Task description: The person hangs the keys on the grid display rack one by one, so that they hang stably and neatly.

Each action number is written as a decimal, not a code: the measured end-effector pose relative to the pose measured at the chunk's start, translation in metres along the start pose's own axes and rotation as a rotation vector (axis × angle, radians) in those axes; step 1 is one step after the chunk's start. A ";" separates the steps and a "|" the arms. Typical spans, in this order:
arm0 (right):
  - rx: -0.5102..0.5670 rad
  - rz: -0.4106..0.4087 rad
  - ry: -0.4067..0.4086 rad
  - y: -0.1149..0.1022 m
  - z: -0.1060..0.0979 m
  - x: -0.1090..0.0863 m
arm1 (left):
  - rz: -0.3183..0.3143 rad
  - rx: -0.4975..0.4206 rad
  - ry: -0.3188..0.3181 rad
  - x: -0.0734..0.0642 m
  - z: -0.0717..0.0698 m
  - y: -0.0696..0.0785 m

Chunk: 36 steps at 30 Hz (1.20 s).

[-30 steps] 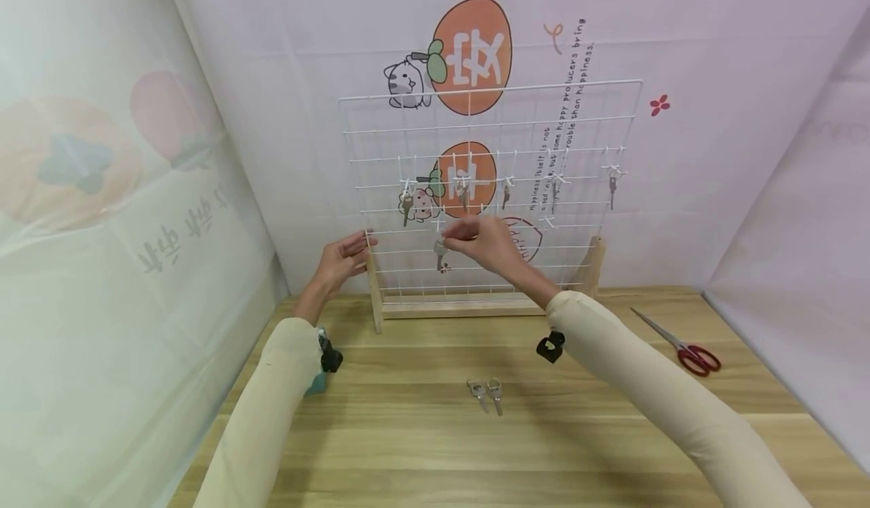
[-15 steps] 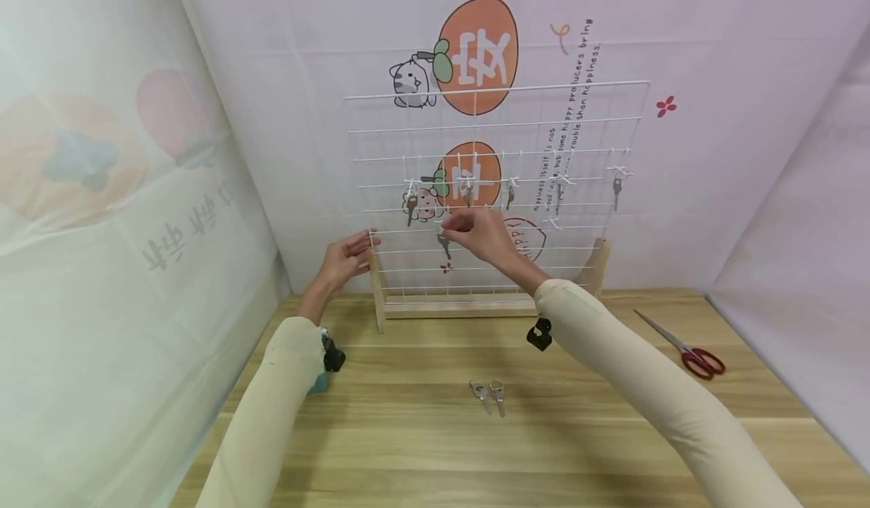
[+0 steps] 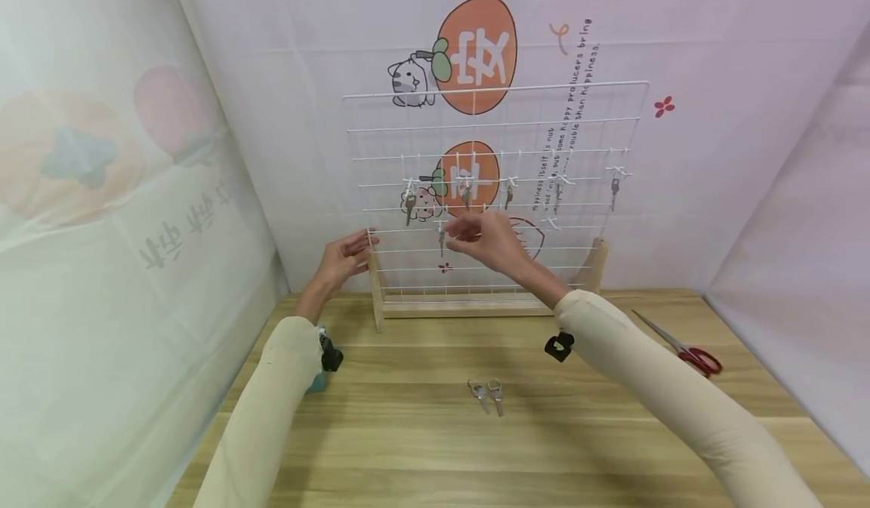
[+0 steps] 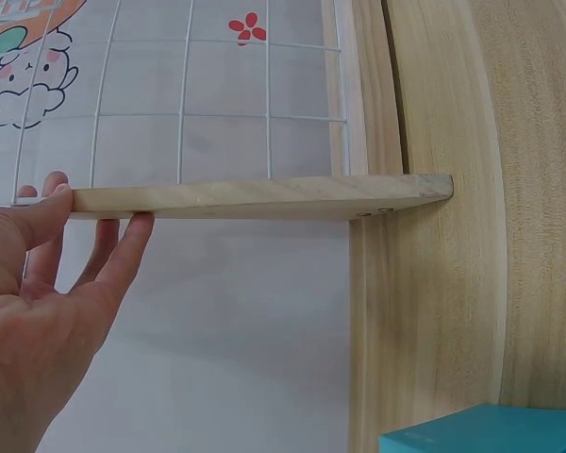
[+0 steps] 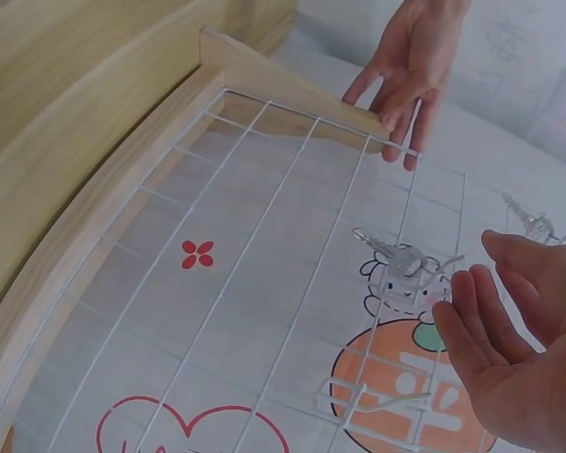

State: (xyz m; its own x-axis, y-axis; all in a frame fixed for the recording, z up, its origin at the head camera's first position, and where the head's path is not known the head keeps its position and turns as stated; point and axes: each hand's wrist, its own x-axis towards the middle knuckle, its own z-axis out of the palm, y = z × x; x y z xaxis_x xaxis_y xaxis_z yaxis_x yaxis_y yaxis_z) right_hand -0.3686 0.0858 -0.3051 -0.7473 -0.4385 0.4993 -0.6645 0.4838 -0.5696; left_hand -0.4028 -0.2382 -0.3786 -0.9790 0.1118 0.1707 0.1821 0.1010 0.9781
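Note:
A white wire grid rack (image 3: pixel 499 119) with wooden side supports stands at the back of the table. My left hand (image 3: pixel 345 257) holds its left wooden support (image 4: pixel 255 193), thumb on one face and fingers on the other. My right hand (image 3: pixel 484 240) is beside a silver key (image 3: pixel 442 242) that hangs from a white hook on the grid. In the right wrist view, the thumb and fingertips are spread apart just next to this key (image 5: pixel 404 264), with nothing pinched between them. More keys hang from hooks in a row above, such as a key (image 3: pixel 410 210) at the left.
Two keys (image 3: pixel 485 396) with rings lie on the wooden table (image 3: pixel 408 440). Red-handled scissors (image 3: pixel 680 346) lie at the right. A teal object (image 4: pixel 491 429) is by the left forearm. Another white hook (image 3: pixel 550 223) sits right of the right hand. Printed cloth hangs behind and at both sides.
My right hand has drawn slightly right, away from the key, which swung and now hangs from the hook. The left hand stays on the support.

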 end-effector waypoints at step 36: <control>-0.033 -0.035 -0.256 0.047 0.029 -0.123 | -0.011 0.027 0.003 0.002 0.002 -0.003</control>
State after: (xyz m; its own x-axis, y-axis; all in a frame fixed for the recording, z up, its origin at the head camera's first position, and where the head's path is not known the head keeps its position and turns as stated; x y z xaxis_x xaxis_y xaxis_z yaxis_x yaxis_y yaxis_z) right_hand -0.3076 0.1408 -0.4125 -0.7000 -0.6309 0.3347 -0.6932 0.4873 -0.5311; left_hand -0.4054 -0.2367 -0.3813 -0.9812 0.1078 0.1600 0.1733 0.1287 0.9764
